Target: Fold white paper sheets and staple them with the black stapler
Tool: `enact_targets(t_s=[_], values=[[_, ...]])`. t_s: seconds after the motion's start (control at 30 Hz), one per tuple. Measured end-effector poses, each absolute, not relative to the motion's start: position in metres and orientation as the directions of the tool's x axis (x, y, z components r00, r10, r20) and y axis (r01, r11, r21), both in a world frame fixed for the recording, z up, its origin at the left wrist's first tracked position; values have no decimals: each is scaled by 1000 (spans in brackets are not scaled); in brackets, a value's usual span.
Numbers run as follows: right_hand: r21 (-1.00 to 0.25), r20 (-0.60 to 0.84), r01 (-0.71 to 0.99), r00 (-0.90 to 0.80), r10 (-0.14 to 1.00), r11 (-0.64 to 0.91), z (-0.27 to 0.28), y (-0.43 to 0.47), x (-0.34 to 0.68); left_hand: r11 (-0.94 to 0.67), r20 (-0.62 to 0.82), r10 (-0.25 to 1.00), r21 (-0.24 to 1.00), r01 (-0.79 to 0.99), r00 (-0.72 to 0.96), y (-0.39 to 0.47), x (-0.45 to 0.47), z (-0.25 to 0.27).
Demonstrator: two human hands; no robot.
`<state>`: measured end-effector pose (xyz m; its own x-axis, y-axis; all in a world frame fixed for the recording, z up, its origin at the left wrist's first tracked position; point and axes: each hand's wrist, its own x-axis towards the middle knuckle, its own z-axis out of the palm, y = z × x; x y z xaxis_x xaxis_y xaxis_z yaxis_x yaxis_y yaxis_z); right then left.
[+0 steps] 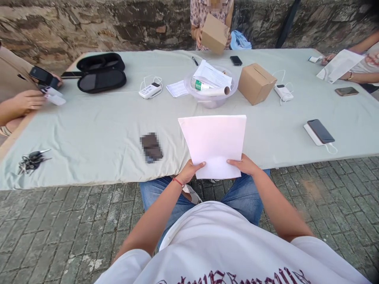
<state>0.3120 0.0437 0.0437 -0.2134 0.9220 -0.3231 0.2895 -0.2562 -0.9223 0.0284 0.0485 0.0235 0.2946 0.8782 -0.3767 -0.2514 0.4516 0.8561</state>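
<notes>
Over the near edge of the surface [118,114], the paper [217,146] is held at its lower sides by the left hand [188,172] and right hand [248,164], fingers gripping it with thumbs [200,165] on top, likely to keep it flat.

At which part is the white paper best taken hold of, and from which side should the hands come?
Probably at its left and right edges by the near end, coming from the near side: the white paper is thin and flat, so thumbs above and fingers beneath should pinch it well. The left hand and right hand hold it there, thumbs on top.
</notes>
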Motion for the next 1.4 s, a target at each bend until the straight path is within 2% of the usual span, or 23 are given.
enact_targets(t_s=[0.13,0.23,0.33,0.4,0.5,0.6,0.67,0.8,0.9,1.0,1.1,1.27,1.4], values=[[-896,-440,211,-308,843,-390,41,7,317,532,-414,839,757,-378,352,40,18,29],[-883,-460,83,-341,820,-461,36,-9,311,618,-499,785,669,-412,367,36,21,28],[-846,-481,-124,-237,844,-518,31,-14,301,676,-551,737,617,-404,391,30,31,23],[-817,-515,-170,-214,830,-551,28,-15,295,699,-575,715,598,-391,398,27,37,19],[-833,-526,-40,-250,813,-551,25,-9,297,717,-623,697,596,-362,356,23,44,15],[-863,-478,203,-31,878,-463,24,10,312,744,-678,668,589,-316,308,23,46,14],[-852,-420,302,95,903,-428,26,31,322,761,-701,648,583,-284,299,24,46,16],[-897,-331,282,81,940,-340,37,68,328,772,-698,636,576,-270,330,26,46,24],[-929,-341,150,19,940,-340,44,77,320,768,-655,640,568,-297,403,22,44,33],[-899,-433,-19,-101,896,-437,45,69,309,761,-626,645,575,-300,438,18,40,37],[-840,-523,-78,-146,840,-537,40,58,302,729,-608,682,612,-306,407,22,34,34],[-848,-522,-24,-137,842,-530,36,57,298,467,-471,876,777,-423,103,58,26,30],[-903,-428,106,-155,890,-416,37,64,293,361,-383,924,878,-315,-8,82,28,34]])
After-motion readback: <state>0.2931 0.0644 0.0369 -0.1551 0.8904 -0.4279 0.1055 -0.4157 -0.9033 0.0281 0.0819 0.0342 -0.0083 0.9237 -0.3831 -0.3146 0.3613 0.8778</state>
